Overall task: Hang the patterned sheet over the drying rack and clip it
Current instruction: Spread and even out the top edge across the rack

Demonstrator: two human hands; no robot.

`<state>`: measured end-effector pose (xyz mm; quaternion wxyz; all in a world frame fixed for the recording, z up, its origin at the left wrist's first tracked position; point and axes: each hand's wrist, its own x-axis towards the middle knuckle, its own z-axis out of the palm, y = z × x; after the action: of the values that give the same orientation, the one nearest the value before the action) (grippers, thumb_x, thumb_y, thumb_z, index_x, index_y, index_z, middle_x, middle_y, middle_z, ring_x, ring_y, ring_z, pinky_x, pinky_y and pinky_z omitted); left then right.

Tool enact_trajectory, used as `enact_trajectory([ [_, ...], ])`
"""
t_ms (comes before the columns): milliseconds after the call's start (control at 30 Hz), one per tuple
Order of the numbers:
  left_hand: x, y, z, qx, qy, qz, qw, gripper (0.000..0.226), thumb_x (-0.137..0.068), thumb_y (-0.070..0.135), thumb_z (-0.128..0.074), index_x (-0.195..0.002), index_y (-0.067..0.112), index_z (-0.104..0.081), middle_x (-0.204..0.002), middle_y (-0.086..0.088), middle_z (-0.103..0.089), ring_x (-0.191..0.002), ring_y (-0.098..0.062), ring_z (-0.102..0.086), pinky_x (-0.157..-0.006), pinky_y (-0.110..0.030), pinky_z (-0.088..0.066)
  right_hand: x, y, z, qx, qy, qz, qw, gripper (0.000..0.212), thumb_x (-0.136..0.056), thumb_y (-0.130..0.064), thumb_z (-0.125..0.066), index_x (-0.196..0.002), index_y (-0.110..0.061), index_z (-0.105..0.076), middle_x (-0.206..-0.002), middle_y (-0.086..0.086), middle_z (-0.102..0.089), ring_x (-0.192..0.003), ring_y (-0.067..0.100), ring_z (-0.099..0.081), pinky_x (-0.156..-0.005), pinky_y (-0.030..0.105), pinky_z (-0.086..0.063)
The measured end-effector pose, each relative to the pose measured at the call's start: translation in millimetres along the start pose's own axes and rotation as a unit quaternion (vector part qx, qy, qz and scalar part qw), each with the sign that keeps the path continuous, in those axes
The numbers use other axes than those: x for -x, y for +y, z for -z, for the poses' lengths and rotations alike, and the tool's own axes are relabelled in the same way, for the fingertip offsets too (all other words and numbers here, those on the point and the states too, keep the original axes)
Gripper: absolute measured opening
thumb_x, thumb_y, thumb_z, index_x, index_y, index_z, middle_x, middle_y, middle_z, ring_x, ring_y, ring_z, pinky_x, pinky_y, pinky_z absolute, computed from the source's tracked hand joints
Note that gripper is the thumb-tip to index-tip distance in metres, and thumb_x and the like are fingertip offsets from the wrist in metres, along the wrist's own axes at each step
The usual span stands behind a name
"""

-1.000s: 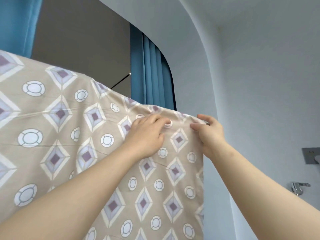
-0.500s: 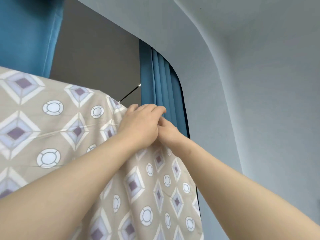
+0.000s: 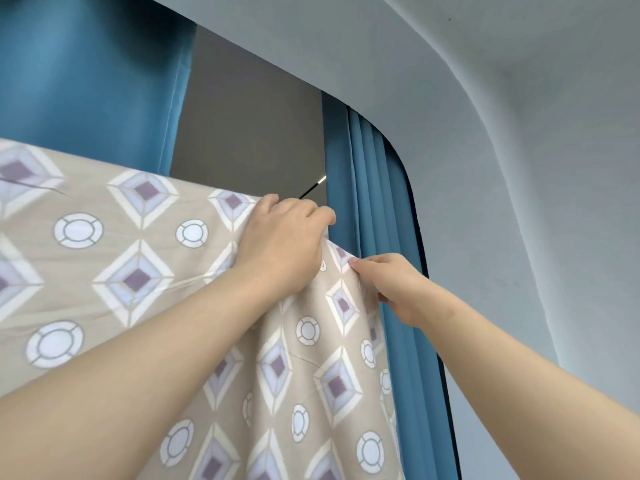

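The patterned sheet, beige with purple diamonds and white circles, hangs from overhead and fills the left and lower middle of the view. My left hand is closed over its top right corner, fingers curled over the upper edge. My right hand pinches the sheet's right side edge just below that corner. The rack bar under the sheet is hidden by the fabric. No clip shows.
Blue curtains hang behind the sheet at upper left and at the right, with a dark gap between them. A thin dark rod pokes out past the corner. A pale wall and curved ceiling stand to the right.
My hands came together at the sheet's corner, then the right hand dropped lower onto the side edge. The view has tilted upward.
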<state>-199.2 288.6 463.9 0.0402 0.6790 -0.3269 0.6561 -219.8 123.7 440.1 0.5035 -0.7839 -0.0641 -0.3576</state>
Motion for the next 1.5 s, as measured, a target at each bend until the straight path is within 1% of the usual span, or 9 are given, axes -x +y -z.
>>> enact_trajectory([
  [200,2,-5,-2,-0.052,0.018,0.002,0.998,0.042,-0.078,0.017,-0.031,-0.106,0.018,-0.063,-0.101,-0.001,-0.066,-0.101,-0.028,-0.058,-0.097,-0.035,-0.015,3,6,8,0.009,0.127,0.027,0.992,0.025,-0.09,-0.011,-0.052,-0.068,-0.017,-0.063,-0.069,0.001,-0.062,-0.069,0.02,-0.057,-0.064,0.026,-0.046],
  [333,3,-5,3,-0.07,0.005,0.019,0.997,0.028,-0.088,0.016,-0.04,-0.11,0.02,-0.058,-0.11,0.0,-0.06,-0.111,-0.026,-0.051,-0.104,-0.042,-0.018,-6,-3,7,0.036,0.249,-0.002,0.968,0.025,-0.086,-0.017,-0.045,-0.064,-0.022,-0.056,-0.069,0.0,-0.059,-0.084,0.03,-0.058,-0.092,0.042,-0.047],
  [433,6,-13,10,-0.075,0.006,0.042,0.996,0.029,-0.09,0.017,-0.041,-0.114,0.023,-0.055,-0.113,0.002,-0.059,-0.114,-0.024,-0.049,-0.103,-0.04,-0.02,-5,-10,3,0.121,0.234,-0.028,0.964,0.022,-0.077,-0.008,-0.041,-0.07,-0.022,-0.057,-0.085,0.004,-0.065,-0.105,0.03,-0.055,-0.096,0.04,-0.038],
  [600,11,-33,25,-0.093,0.01,0.075,0.993,0.032,-0.091,0.016,-0.039,-0.117,0.026,-0.053,-0.115,0.003,-0.058,-0.109,-0.024,-0.05,-0.097,-0.037,-0.023,12,-35,-20,0.241,0.216,0.108,0.94,0.04,-0.093,-0.014,-0.035,-0.125,-0.031,-0.052,-0.129,-0.003,-0.054,-0.127,0.022,-0.032,-0.099,0.036,-0.023],
  [800,21,-66,58,-0.129,0.004,0.101,0.986,0.027,-0.093,0.019,-0.035,-0.114,0.023,-0.052,-0.108,0.0,-0.061,-0.101,-0.026,-0.054,-0.086,-0.035,-0.027,20,-87,-78,0.207,0.042,0.218,0.953,0.037,-0.098,-0.038,-0.031,-0.132,-0.035,-0.045,-0.133,-0.008,-0.053,-0.13,0.02,-0.039,-0.109,0.038,-0.022],
  [933,34,-101,87,-0.184,0.001,0.102,0.978,0.026,-0.098,0.023,-0.03,-0.104,0.019,-0.054,-0.096,-0.003,-0.065,-0.091,-0.029,-0.057,-0.074,-0.034,-0.025,16,-116,-110,0.233,0.059,0.236,0.942,0.033,-0.098,-0.039,-0.029,-0.108,-0.034,-0.06,-0.117,-0.008,-0.061,-0.121,0.023,-0.044,-0.099,0.039,-0.025],
  [1033,39,-126,107,-0.201,-0.018,0.117,0.972,0.029,-0.1,0.03,-0.024,-0.085,0.018,-0.047,-0.094,-0.006,-0.065,-0.09,-0.029,-0.058,-0.072,-0.033,-0.025,17,-129,-133,0.248,0.079,0.257,0.931,0.044,-0.098,-0.044,-0.027,-0.065,-0.023,-0.047,-0.075,-0.009,-0.055,-0.109,0.025,-0.049,-0.095,0.04,-0.026],
  [1333,64,-172,150,-0.208,-0.002,0.135,0.969,0.041,-0.1,0.034,-0.023,-0.063,0.019,-0.033,-0.083,-0.008,-0.064,-0.068,-0.026,-0.039,-0.068,-0.032,-0.024,27,-137,-175,0.224,0.185,0.284,0.914,0.045,-0.099,-0.038,-0.029,-0.057,-0.022,-0.036,-0.068,-0.007,-0.048,-0.101,0.024,-0.048,-0.091,0.034,-0.023],
  [1500,79,-196,171,-0.189,-0.025,0.102,0.976,0.034,-0.098,0.036,-0.024,-0.096,0.019,-0.053,-0.092,-0.003,-0.066,-0.084,-0.029,-0.057,-0.073,-0.035,-0.03,47,-166,-214,0.231,0.163,0.324,0.903,0.043,-0.099,-0.034,-0.028,-0.059,-0.02,-0.032,-0.062,-0.005,-0.045,-0.093,0.026,-0.049,-0.096,0.039,-0.027],
])
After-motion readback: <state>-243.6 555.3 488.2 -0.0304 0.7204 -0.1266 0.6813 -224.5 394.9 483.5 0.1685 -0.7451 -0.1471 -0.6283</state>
